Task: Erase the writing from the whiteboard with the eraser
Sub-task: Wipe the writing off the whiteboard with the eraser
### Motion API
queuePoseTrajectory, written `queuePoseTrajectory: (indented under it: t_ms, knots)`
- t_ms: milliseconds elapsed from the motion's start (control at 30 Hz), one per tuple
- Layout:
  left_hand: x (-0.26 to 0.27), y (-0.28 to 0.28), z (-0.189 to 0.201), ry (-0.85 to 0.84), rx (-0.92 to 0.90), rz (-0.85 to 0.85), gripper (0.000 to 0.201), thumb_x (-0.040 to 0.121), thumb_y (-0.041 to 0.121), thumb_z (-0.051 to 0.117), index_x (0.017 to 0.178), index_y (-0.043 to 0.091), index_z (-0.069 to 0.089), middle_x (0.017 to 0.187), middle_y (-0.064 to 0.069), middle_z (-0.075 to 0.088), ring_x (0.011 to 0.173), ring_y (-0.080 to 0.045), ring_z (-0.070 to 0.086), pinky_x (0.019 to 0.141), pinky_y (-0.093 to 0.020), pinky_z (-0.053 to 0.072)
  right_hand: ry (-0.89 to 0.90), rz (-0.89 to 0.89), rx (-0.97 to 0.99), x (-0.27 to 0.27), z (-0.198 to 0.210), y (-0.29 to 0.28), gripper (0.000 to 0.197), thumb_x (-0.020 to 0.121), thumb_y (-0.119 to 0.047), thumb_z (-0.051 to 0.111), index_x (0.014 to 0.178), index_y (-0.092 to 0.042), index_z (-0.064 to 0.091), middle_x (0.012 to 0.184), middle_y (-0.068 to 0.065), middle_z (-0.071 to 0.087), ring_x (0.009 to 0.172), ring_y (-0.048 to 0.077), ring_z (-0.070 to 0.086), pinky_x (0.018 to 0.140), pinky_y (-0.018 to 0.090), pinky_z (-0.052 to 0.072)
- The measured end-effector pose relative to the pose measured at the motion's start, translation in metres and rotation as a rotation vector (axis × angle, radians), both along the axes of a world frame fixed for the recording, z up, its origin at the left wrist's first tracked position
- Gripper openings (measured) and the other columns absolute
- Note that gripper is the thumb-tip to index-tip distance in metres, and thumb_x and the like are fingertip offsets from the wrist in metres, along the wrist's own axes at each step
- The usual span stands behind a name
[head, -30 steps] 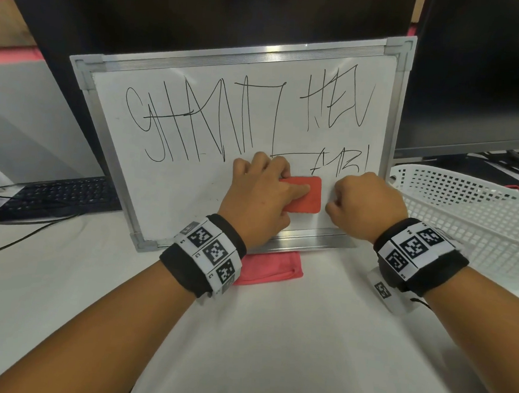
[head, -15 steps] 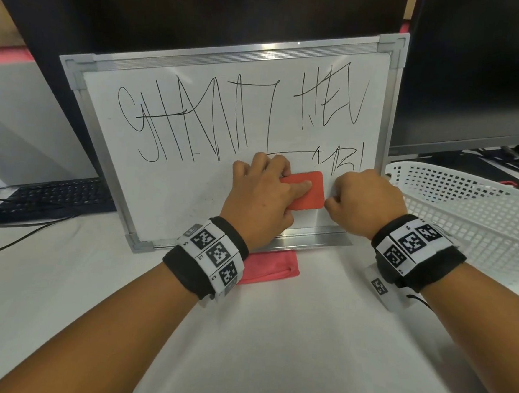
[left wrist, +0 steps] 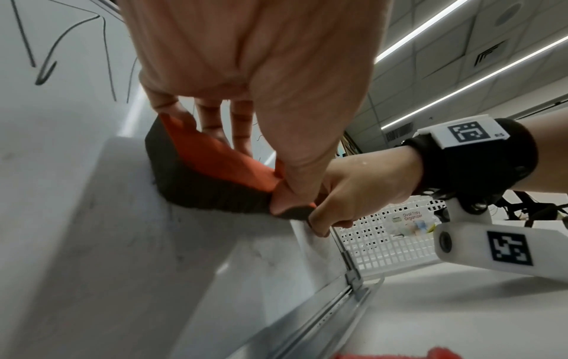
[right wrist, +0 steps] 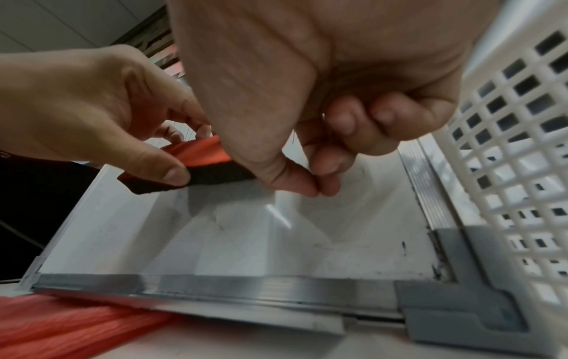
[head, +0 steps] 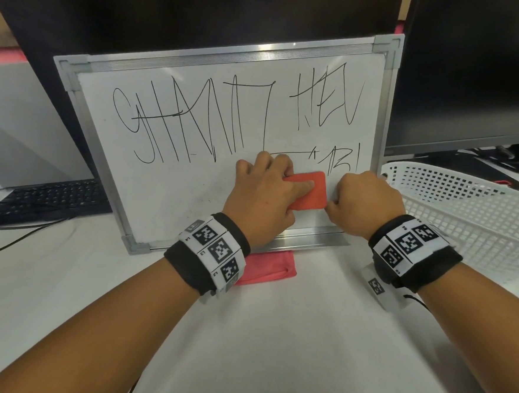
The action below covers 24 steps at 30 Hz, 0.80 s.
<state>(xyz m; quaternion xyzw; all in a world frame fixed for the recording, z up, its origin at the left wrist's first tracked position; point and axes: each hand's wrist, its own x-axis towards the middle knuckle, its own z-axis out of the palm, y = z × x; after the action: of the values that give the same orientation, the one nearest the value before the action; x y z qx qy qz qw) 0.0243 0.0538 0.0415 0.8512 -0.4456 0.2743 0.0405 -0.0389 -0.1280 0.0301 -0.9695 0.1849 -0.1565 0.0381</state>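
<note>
A whiteboard (head: 175, 196) leans upright, its upper half covered in black writing (head: 195, 124). My left hand (head: 261, 196) holds a red eraser (head: 317, 185) with a black felt face (left wrist: 215, 192) flat against the board's lower right, thumb on the lower edge and fingers over the top. Just right of it is my right hand (head: 365, 200), its fingers curled. In the right wrist view its thumb and forefinger (right wrist: 304, 187) close at the eraser's (right wrist: 215, 177) right end. The eraser sits just below the lower row of writing.
A red cloth (head: 265, 267) lies on the white table under the board's bottom edge. A white perforated basket (head: 465, 217) stands close on the right. A black keyboard (head: 52, 197) lies at the left, and dark monitors (head: 475, 73) stand behind.
Both hands and the eraser stay at almost the same spot on the board. The view has shifted slightly. The strokes just above the eraser look thinner now.
</note>
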Motion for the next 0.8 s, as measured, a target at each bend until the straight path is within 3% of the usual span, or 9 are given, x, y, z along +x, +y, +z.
queuePoseTrajectory:
  t_ms: [133, 300, 500, 733, 800]
  knots:
    - [0.002, -0.003, 0.001, -0.002, -0.045, 0.004, 0.051, 0.076, 0.031, 0.074, 0.126, 0.034, 0.066, 0.117, -0.006, 0.056, 0.106, -0.033, 0.05, 0.085, -0.05, 0.04, 0.083, -0.035, -0.026, -0.002, -0.001, -0.001, 0.025, 0.088, -0.033, 0.058, 0.074, -0.015, 0.05, 0.072, 0.004, 0.049, 0.062, 0.023, 0.051, 0.055, 0.027, 0.038]
    - [0.002, -0.007, -0.002, -0.029, -0.031, -0.024, 0.047, 0.075, 0.028, 0.076, 0.121, 0.033, 0.069, 0.115, -0.006, 0.057, 0.105, -0.033, 0.051, 0.084, -0.049, 0.04, 0.197, -0.041, -0.037, -0.004, -0.001, -0.004, 0.022, 0.089, -0.036, 0.058, 0.086, -0.015, 0.052, 0.076, 0.003, 0.046, 0.072, 0.025, 0.054, 0.056, 0.028, 0.037]
    - [0.005, -0.009, -0.007, -0.058, -0.064, -0.031, 0.051, 0.073, 0.027, 0.077, 0.123, 0.033, 0.069, 0.115, -0.006, 0.058, 0.104, -0.033, 0.052, 0.083, -0.049, 0.04, 0.202, -0.039, -0.031, -0.005, -0.003, -0.009, 0.03, 0.088, -0.04, 0.059, 0.073, -0.018, 0.044, 0.074, 0.003, 0.051, 0.062, 0.019, 0.049, 0.055, 0.027, 0.038]
    - [0.012, -0.005, -0.001, -0.053, -0.117, -0.035, 0.052, 0.069, 0.024, 0.079, 0.12, 0.033, 0.071, 0.112, -0.005, 0.058, 0.102, -0.033, 0.053, 0.083, -0.049, 0.039, 0.27, -0.042, -0.059, -0.011, -0.004, -0.016, 0.017, 0.089, -0.028, 0.058, 0.085, -0.013, 0.052, 0.079, 0.005, 0.051, 0.069, 0.023, 0.055, 0.06, 0.03, 0.045]
    - [0.008, -0.011, -0.003, -0.054, -0.093, -0.041, 0.05, 0.068, 0.023, 0.078, 0.117, 0.032, 0.072, 0.111, -0.005, 0.058, 0.102, -0.033, 0.053, 0.083, -0.049, 0.039, 0.275, -0.042, -0.06, -0.012, -0.005, -0.017, 0.02, 0.089, -0.029, 0.059, 0.08, -0.014, 0.049, 0.078, 0.004, 0.052, 0.068, 0.022, 0.054, 0.061, 0.03, 0.045]
